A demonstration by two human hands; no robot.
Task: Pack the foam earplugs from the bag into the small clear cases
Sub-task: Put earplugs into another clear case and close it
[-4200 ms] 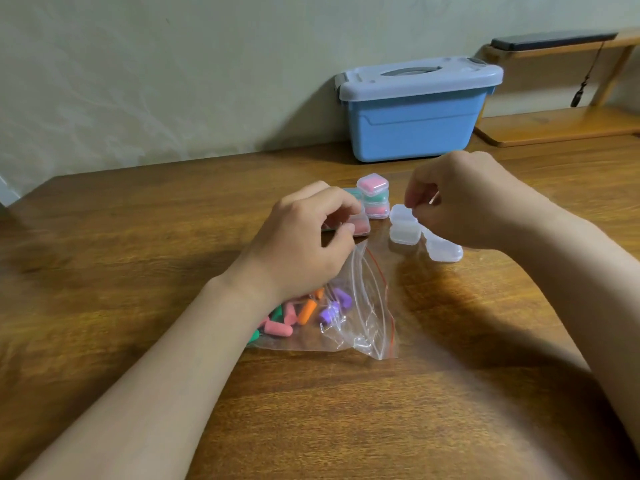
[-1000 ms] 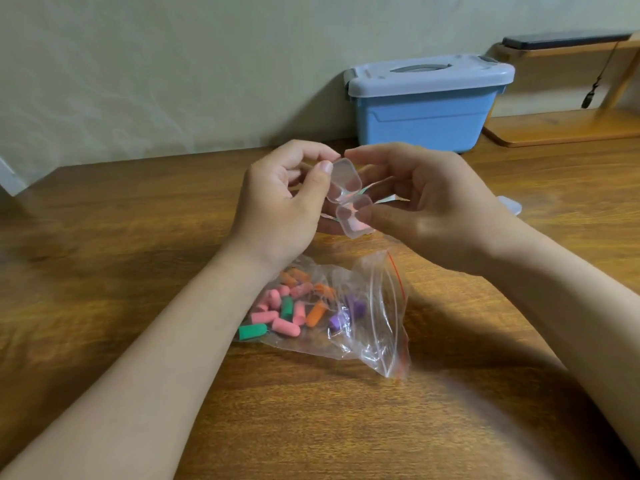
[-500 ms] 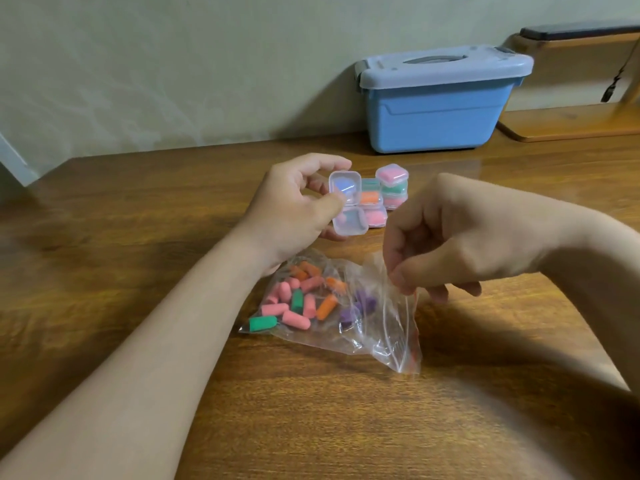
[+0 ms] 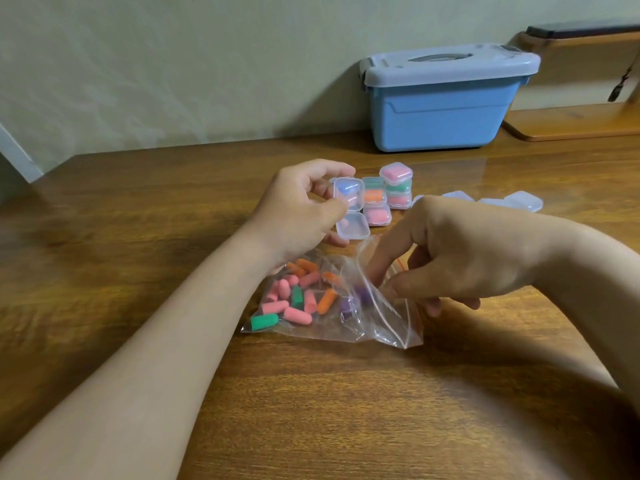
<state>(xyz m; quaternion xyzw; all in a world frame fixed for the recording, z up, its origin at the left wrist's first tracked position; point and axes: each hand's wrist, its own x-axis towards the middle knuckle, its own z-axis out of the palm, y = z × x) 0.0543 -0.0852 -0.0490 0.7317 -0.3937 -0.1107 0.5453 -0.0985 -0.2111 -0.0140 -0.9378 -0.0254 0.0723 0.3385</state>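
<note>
Grips an open, hinged, small clear plastic case [image 4: 349,209] in the left hand [image 4: 298,216], above the brown wooden table [image 4: 138,237]. Pinches with the right hand [image 4: 467,258], forefinger inside, the open mouth of the clear red-lined zip bag [image 4: 381,323] lying just below, holding pink, orange, green and purple foam earplugs [image 4: 298,303].

From my end, the left hand [image 4: 298,213] holds the open case [image 4: 349,209] just behind the bag [image 4: 391,323], which lies on the table [image 4: 138,237] below both hands. The bag's mouth faces the right hand [image 4: 460,254], whose forefinger is inside it, thumb outside. The earplugs [image 4: 298,303] sit in the bag's left part, beside the left wrist. Just right of the open case stand the filled cases [image 4: 384,199] (some stacked). The empty cases [image 4: 519,200] lie behind the right hand. The storage box [image 4: 440,109] sits far behind both, against the wall [image 4: 173,64].
</note>
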